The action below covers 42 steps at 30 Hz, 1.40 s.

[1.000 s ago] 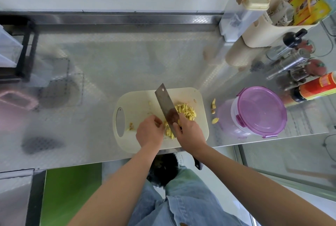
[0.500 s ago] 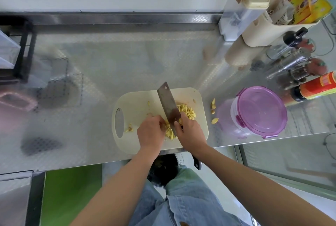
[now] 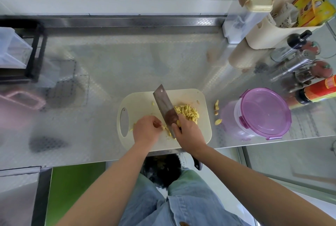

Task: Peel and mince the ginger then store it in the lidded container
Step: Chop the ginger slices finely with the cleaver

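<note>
From the head view, we are in the mincing step. Our right hand (image 3: 189, 133) is clenched round the handle of the cleaver (image 3: 164, 105), whose blade stands on edge across the cutting board (image 3: 141, 102). The chopped ginger (image 3: 187, 113) lies heaped on the board just right of the blade, in coarse slivers rather than a fine mince. Our left hand (image 3: 146, 131) sits left of the blade, fingers curled and pinching a small bit of ginger near the edge. The lidded container (image 3: 261, 113) stands shut on the tabletop (image 3: 127, 65) to the right, with peel scraps (image 3: 216, 106) between it and the board. Next, we judge, comes gathering the pile and chopping finer, keeping fingertips tucked back.
</note>
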Each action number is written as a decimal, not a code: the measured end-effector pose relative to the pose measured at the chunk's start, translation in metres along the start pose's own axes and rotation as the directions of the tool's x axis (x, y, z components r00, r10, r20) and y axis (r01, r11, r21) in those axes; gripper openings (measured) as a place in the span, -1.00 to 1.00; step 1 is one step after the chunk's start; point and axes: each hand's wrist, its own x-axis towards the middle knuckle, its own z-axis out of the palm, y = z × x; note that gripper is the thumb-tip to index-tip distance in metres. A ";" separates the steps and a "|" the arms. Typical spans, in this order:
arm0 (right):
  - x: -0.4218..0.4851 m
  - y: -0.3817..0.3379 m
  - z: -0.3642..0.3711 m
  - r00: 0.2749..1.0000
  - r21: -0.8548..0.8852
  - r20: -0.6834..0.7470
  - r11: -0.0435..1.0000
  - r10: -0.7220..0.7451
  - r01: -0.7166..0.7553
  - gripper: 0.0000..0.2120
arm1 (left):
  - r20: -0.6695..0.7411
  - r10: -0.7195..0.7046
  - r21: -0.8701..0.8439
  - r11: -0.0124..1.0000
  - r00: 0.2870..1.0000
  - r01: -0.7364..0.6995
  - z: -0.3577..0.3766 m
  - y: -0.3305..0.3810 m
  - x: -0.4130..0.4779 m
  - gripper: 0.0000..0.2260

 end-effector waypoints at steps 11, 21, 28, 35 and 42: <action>-0.001 -0.006 0.005 0.995 -0.142 0.054 0.986 -0.079 0.086 -0.81 | -0.145 -0.048 0.052 0.997 0.988 0.056 0.009 -0.002 -0.012 -0.93; 0.003 -0.008 0.009 0.992 -0.187 0.091 0.978 -0.082 0.098 -0.84 | -0.153 -0.049 0.050 0.997 0.987 0.057 0.011 0.002 -0.012 -0.88; 0.005 -0.015 0.015 0.992 -0.171 0.123 0.984 -0.033 0.054 -0.87 | -0.135 -0.080 0.032 0.996 0.988 0.085 0.012 0.001 -0.009 -0.87; 0.025 -0.027 0.018 0.992 -0.186 0.116 0.980 -0.043 0.064 -0.89 | -0.106 -0.077 0.003 0.997 0.991 0.078 0.010 0.001 -0.009 -0.88; 0.020 -0.016 0.011 0.998 -0.096 0.036 0.994 -0.049 0.052 -0.87 | -0.126 -0.055 -0.024 0.998 0.991 0.052 0.009 -0.001 -0.011 -0.95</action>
